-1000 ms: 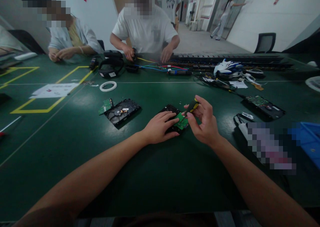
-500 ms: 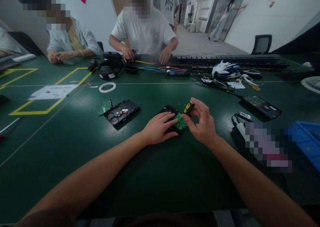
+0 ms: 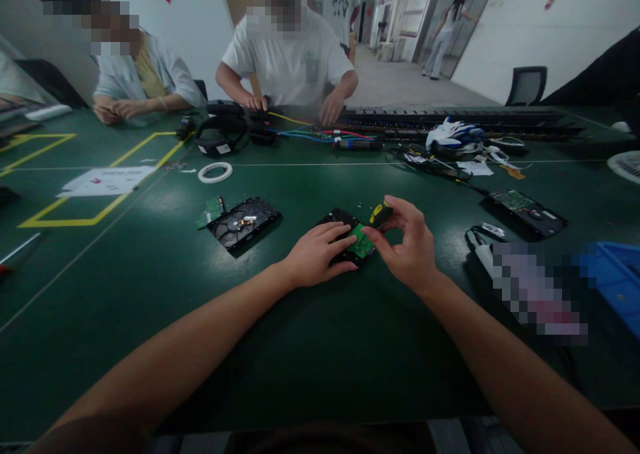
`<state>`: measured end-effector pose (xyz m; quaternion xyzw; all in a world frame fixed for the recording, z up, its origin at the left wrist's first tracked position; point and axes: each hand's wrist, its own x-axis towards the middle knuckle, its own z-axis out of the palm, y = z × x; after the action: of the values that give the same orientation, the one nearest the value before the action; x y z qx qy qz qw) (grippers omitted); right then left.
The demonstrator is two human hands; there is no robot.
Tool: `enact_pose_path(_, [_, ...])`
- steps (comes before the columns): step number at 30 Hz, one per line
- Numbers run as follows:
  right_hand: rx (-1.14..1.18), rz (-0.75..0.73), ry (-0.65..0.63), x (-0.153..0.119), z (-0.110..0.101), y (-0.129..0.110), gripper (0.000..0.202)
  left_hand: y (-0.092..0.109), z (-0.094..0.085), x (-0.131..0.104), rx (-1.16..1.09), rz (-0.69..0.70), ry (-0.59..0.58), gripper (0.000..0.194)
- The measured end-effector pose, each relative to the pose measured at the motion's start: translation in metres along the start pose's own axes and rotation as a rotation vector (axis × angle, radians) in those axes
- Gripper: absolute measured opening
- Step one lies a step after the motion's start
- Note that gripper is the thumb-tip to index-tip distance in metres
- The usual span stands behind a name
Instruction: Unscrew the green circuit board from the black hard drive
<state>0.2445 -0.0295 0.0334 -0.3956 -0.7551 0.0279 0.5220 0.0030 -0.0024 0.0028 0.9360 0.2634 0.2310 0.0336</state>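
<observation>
A black hard drive with a green circuit board on its face lies on the table before me. My left hand holds it down, fingers spread across its top and thumb along the near edge. In my right hand is a short yellow-and-black screwdriver, pinched between thumb and fingers and tilted over the right side of the board. Its tip is hard to make out. A few tiny screws lie just beyond the drive. To the left sits an opened hard drive, with a loose circuit board at its corner.
A white tape ring and paper sheets lie farther left. On the right are another drive with a cable, a blurred-out object and a blue bin. Gloves, cables and two seated people are across the table.
The view has shifted slightly. My right hand has turned a little around the screwdriver, whose handle leans somewhat more. My left hand stays on the drive.
</observation>
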Motion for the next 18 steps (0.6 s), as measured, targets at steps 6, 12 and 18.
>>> enact_pose_path(6, [0.006, -0.010, -0.003, 0.0014, 0.0003, -0.0035, 0.070, -0.0011, 0.0019, 0.0001, 0.010, -0.005, -0.011, 0.064])
enact_pose_path(12, [0.042, -0.006, 0.010, 0.0008, 0.0012, -0.0022, 0.071, -0.0002, 0.0023, -0.0002, 0.012, -0.001, 0.007, 0.063])
enact_pose_path(18, [0.135, 0.023, -0.058, -0.0005, 0.0007, -0.0009, 0.080, 0.0001, 0.0020, -0.0007, -0.004, -0.005, 0.010, 0.063])
